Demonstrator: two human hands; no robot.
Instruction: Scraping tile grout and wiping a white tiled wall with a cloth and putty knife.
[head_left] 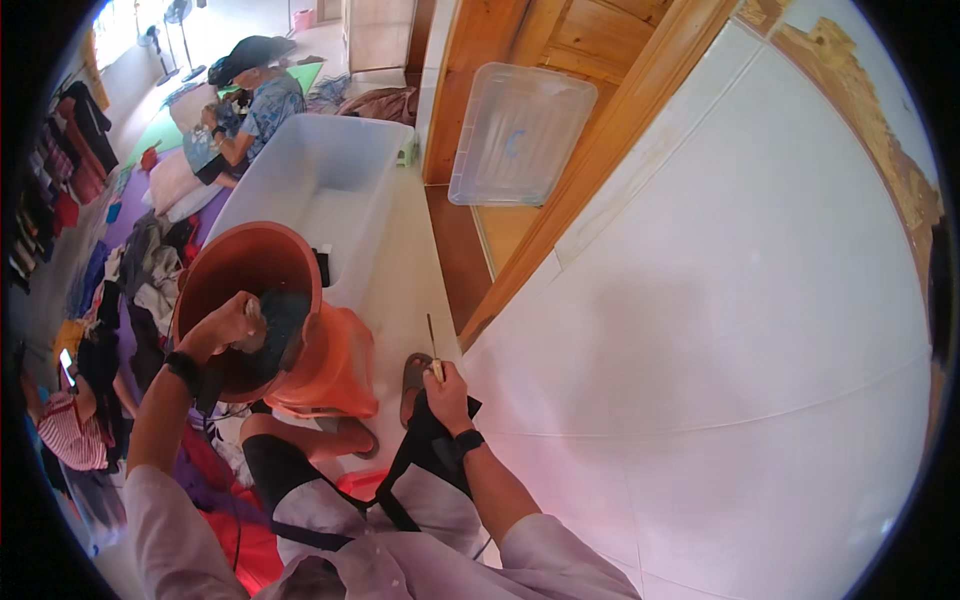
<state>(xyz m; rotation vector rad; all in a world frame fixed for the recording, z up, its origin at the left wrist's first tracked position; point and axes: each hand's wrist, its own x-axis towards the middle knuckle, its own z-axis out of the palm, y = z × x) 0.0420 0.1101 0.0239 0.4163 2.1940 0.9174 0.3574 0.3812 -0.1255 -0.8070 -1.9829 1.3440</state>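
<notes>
My left hand [232, 325] reaches into an orange bucket [215, 275] and grips a dark piece of cloth [280, 320] lying inside it. The bucket is tilted and rests against an orange plastic bag [340, 365]. My right hand [445, 385] is closed on a thin stick [432, 340] and on a black garment [425, 440] that hangs down over my lap. My knee [285, 435] and a sandalled foot [412, 378] show between the two hands.
A large translucent storage box [330, 170] stands behind the bucket, and its lid [520, 135] leans against a wooden door frame [610, 130]. A white tiled wall [740, 330] fills the right. Clothes lie heaped on the left floor [140, 270]. Another person [255, 105] sits further back.
</notes>
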